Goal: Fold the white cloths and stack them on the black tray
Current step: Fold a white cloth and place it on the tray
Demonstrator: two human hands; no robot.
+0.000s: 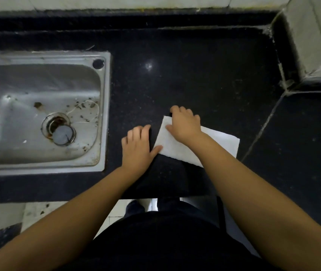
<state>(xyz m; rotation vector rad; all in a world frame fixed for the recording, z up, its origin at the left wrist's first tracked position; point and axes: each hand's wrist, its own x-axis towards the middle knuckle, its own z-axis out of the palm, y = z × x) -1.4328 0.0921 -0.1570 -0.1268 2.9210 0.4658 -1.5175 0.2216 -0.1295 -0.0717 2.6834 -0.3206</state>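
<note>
Under the right hand [185, 124] lies the white cloth [214, 145], fingers curled gripping its far edge; left hand [138, 145] flat beside it

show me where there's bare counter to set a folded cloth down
Bare counter lies between the sink and the tiled corner, beyond both hands. More lies right of the cloth, past the seam. It is crowded near the front edge: left hand and right hand are on the cloth.

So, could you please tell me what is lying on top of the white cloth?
The right hand rests on the cloth and the left thumb touches its near corner. The cloth under the right hand is hidden.
</note>
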